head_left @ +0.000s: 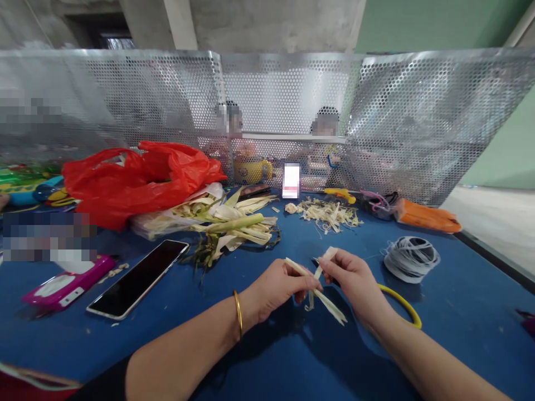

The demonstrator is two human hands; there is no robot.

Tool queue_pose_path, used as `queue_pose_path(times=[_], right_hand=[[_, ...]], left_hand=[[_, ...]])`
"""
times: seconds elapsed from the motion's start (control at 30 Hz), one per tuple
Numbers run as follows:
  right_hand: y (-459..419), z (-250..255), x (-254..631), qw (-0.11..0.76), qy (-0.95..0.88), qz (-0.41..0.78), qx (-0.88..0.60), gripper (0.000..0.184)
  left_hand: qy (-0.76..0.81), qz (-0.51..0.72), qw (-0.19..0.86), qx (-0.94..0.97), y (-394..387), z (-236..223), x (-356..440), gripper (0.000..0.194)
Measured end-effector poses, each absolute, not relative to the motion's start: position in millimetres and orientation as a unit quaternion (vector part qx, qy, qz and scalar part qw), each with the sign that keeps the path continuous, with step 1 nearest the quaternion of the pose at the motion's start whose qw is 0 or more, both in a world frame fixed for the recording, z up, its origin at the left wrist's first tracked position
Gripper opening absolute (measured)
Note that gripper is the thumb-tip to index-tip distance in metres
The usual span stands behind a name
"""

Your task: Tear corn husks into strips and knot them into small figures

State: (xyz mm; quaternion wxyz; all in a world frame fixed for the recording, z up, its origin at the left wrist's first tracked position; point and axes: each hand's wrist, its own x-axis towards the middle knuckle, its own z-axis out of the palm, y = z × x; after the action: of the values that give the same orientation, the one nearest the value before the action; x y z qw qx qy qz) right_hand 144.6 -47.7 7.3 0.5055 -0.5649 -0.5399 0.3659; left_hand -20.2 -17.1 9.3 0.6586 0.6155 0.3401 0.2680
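Over the blue tabletop (267,356), my left hand (276,287) pinches a pale folded corn husk strip (332,309), its split end hanging down to the right. Close beside it, my right hand (351,275) is closed on another part of pale husk (329,256), held between thumb and fingers. Whether the two parts are one piece I cannot tell. A gold bangle (238,313) circles my left wrist. A yellow curved loop (407,305) shows partly from behind my right forearm. Between the hands a small dark tip is partly hidden.
Husks (234,225) lie by a red plastic bag (142,178). Shredded husk (330,214), a spool of white line (412,259) and an orange pouch (428,216) are further back. Left are a phone (140,278) and a magenta object (69,284). A perforated metal screen (284,89) stands behind; people sit beyond it.
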Motion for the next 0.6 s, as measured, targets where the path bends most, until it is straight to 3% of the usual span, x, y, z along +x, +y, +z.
queue_pose_path(times=[0.1, 0.2, 0.33, 0.6], right_hand=[[-46.5, 9.5, 150.3, 0.505, -0.595, 0.224, -0.583, 0.024], [-50.1, 13.9, 150.1, 0.428, -0.710, 0.107, -0.549, 0.019], [-55.3, 14.8, 141.4, 0.347, -0.771, 0.136, -0.516, 0.015], [-61.6, 13.3, 132.9, 0.411, -0.705, 0.156, -0.556, 0.020]], left_hand=[[0.344, 0.246, 0.660, 0.621, -19.6, 7.2, -19.0, 0.021], [0.346, 0.231, 0.659, 0.626, -22.7, 3.7, -16.0, 0.022], [0.366, 0.223, 0.629, 0.649, -24.5, 0.5, -13.9, 0.029], [0.374, 0.209, 0.617, 0.660, -27.9, 6.0, -15.5, 0.024]])
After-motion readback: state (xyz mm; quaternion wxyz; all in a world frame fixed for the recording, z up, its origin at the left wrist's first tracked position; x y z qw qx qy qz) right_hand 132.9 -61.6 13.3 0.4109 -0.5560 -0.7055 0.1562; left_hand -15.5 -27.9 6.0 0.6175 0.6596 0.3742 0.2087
